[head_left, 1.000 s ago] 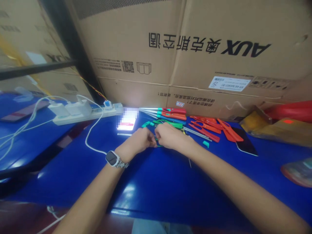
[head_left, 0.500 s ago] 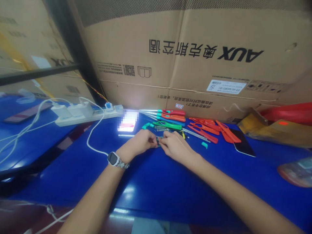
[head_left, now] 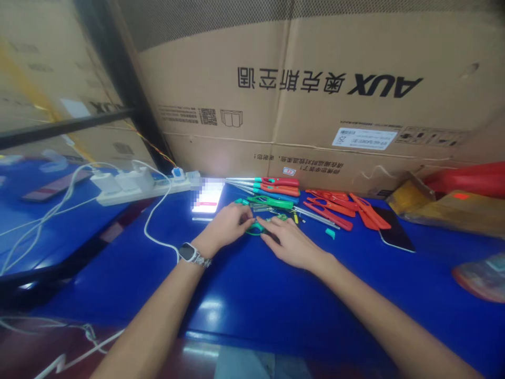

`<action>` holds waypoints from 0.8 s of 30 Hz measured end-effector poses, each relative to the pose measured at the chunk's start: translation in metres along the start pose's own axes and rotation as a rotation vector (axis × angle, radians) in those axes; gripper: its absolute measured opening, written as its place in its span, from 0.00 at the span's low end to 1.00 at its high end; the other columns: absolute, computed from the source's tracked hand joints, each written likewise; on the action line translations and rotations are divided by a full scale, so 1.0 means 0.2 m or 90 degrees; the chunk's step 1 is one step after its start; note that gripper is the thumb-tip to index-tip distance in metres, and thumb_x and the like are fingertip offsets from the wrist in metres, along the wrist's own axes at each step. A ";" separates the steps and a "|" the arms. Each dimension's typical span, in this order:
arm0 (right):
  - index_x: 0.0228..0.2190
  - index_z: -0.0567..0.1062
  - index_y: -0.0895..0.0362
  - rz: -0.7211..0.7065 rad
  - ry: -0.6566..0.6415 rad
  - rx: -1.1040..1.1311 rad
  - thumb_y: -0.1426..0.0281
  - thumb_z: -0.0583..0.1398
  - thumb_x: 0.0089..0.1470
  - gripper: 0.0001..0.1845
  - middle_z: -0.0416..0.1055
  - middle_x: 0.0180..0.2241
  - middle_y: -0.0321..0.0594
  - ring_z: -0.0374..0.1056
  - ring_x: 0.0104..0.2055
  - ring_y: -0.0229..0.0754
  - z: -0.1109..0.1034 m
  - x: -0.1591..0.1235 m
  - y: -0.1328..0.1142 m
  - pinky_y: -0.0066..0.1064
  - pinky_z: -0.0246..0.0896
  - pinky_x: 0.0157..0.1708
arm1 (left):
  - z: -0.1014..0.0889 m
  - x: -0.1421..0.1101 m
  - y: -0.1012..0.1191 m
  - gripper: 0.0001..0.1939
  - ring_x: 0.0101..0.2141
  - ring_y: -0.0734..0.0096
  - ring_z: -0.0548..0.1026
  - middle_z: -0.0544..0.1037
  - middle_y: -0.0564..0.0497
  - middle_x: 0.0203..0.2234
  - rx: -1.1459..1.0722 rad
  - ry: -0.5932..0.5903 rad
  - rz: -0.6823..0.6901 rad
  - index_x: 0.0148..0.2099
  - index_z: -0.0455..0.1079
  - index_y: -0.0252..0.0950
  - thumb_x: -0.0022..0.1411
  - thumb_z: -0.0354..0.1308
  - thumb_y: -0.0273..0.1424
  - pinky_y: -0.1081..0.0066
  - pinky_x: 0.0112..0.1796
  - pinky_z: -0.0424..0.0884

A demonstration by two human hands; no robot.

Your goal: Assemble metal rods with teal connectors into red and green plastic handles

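Both hands meet mid blue tabletop [head_left: 244, 295]. Left hand [head_left: 225, 227], watch [head_left: 187, 252] on wrist, and right hand [head_left: 290, 243] pinch a small green piece [head_left: 256, 227] btwn fingertips; exact grip too small to tell. Just behind: green-handled tool [head_left: 272, 202], row of red-handled tools [head_left: 282, 185], lit phone [head_left: 208, 196]. Power strip [head_left: 134, 190] w/ white cable at left. Cardboard box [head_left: 315, 95] behind.

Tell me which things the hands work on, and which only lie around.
In hand:
left hand, right hand, small green part

Lying about:
finished tools, red handles, power strip, lit phone, dark phone
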State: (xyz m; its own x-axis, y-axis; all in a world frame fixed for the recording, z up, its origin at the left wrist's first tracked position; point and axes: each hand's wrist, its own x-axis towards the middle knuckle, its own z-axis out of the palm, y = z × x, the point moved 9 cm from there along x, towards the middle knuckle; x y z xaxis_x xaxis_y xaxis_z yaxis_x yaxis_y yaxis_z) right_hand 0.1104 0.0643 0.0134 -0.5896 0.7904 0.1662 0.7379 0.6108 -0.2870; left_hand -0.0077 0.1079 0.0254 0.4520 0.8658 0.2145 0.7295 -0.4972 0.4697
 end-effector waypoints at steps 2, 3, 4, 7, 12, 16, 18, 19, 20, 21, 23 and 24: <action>0.63 0.62 0.55 0.026 0.041 0.003 0.65 0.52 0.66 0.26 0.70 0.46 0.47 0.65 0.47 0.47 -0.05 -0.01 0.05 0.40 0.54 0.48 | 0.01 0.00 0.01 0.06 0.34 0.63 0.71 0.77 0.49 0.30 0.008 -0.007 0.007 0.36 0.73 0.36 0.64 0.59 0.32 0.67 0.37 0.65; 0.61 0.65 0.55 0.035 0.065 -0.009 0.65 0.54 0.65 0.25 0.70 0.47 0.47 0.64 0.49 0.48 -0.08 -0.01 0.08 0.41 0.53 0.49 | 0.01 0.00 0.00 0.05 0.35 0.63 0.71 0.77 0.49 0.30 0.007 -0.008 0.007 0.36 0.73 0.36 0.63 0.60 0.32 0.66 0.37 0.65; 0.59 0.69 0.55 0.040 0.079 -0.028 0.65 0.56 0.63 0.23 0.69 0.48 0.47 0.63 0.50 0.50 -0.10 -0.01 0.10 0.42 0.53 0.49 | 0.01 0.00 0.00 0.05 0.35 0.63 0.71 0.77 0.49 0.30 0.005 -0.007 0.006 0.36 0.73 0.36 0.63 0.61 0.33 0.66 0.38 0.65; 0.54 0.73 0.54 0.031 0.067 -0.060 0.64 0.60 0.59 0.21 0.70 0.50 0.47 0.61 0.53 0.53 -0.11 -0.01 0.13 0.45 0.50 0.51 | 0.01 0.00 0.00 0.04 0.35 0.63 0.71 0.77 0.50 0.30 0.000 -0.009 0.010 0.35 0.74 0.37 0.62 0.62 0.32 0.66 0.38 0.65; 0.49 0.76 0.54 0.040 0.035 -0.048 0.64 0.60 0.60 0.16 0.73 0.42 0.44 0.64 0.50 0.50 -0.07 0.00 0.12 0.44 0.49 0.51 | 0.01 0.01 0.01 0.04 0.36 0.64 0.72 0.77 0.49 0.31 0.018 -0.008 0.044 0.34 0.77 0.37 0.62 0.61 0.27 0.65 0.41 0.66; 0.44 0.77 0.54 0.052 0.056 -0.016 0.61 0.62 0.58 0.14 0.72 0.41 0.42 0.65 0.49 0.49 -0.06 -0.01 0.10 0.43 0.49 0.51 | 0.02 0.01 0.02 0.06 0.33 0.67 0.73 0.77 0.49 0.31 -0.007 -0.027 0.042 0.35 0.79 0.36 0.61 0.60 0.25 0.67 0.37 0.68; 0.45 0.77 0.53 0.048 0.066 -0.003 0.59 0.63 0.58 0.16 0.72 0.42 0.42 0.65 0.49 0.49 -0.06 -0.03 0.09 0.43 0.49 0.51 | 0.01 0.00 0.02 0.08 0.31 0.69 0.74 0.77 0.49 0.33 -0.026 -0.039 0.027 0.38 0.79 0.36 0.61 0.58 0.25 0.68 0.35 0.69; 0.46 0.76 0.53 0.046 0.066 0.004 0.58 0.63 0.57 0.17 0.72 0.43 0.43 0.65 0.49 0.49 -0.06 -0.03 0.09 0.42 0.49 0.51 | 0.01 -0.01 0.03 0.09 0.31 0.69 0.74 0.78 0.49 0.34 -0.031 -0.043 0.018 0.39 0.79 0.36 0.61 0.57 0.25 0.68 0.34 0.69; 0.46 0.76 0.53 0.044 0.064 0.009 0.58 0.63 0.58 0.18 0.72 0.43 0.42 0.65 0.49 0.48 -0.05 -0.03 0.08 0.42 0.50 0.51 | 0.00 -0.01 0.03 0.10 0.31 0.68 0.74 0.78 0.48 0.34 -0.036 -0.046 0.011 0.39 0.79 0.35 0.61 0.57 0.25 0.68 0.35 0.70; 0.46 0.76 0.53 0.044 0.061 0.014 0.58 0.63 0.58 0.17 0.72 0.43 0.42 0.65 0.49 0.48 -0.05 -0.03 0.09 0.42 0.50 0.50 | 0.00 -0.02 0.03 0.10 0.32 0.68 0.75 0.78 0.48 0.35 -0.039 -0.048 0.005 0.40 0.79 0.35 0.60 0.57 0.25 0.68 0.35 0.70; 0.44 0.77 0.53 0.050 0.057 0.021 0.59 0.63 0.58 0.16 0.72 0.42 0.41 0.66 0.48 0.48 -0.05 -0.02 0.09 0.42 0.50 0.50 | -0.01 -0.03 0.03 0.10 0.33 0.67 0.75 0.79 0.48 0.35 -0.041 -0.052 0.001 0.41 0.80 0.36 0.59 0.57 0.26 0.66 0.37 0.71; 0.44 0.77 0.53 0.057 0.058 0.023 0.59 0.63 0.58 0.15 0.72 0.42 0.41 0.66 0.48 0.48 -0.04 -0.02 0.10 0.42 0.50 0.50 | -0.01 -0.03 0.03 0.11 0.34 0.66 0.75 0.79 0.48 0.36 -0.037 -0.053 0.005 0.41 0.80 0.36 0.59 0.57 0.26 0.66 0.38 0.72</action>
State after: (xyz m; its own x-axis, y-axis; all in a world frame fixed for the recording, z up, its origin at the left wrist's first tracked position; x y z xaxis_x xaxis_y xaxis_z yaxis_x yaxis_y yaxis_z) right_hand 0.1302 0.0743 0.0154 -0.4886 0.8433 0.2237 0.7724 0.5373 -0.3386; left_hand -0.0074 0.1005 0.0286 0.5006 0.8529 0.1482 0.6956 -0.4982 0.5176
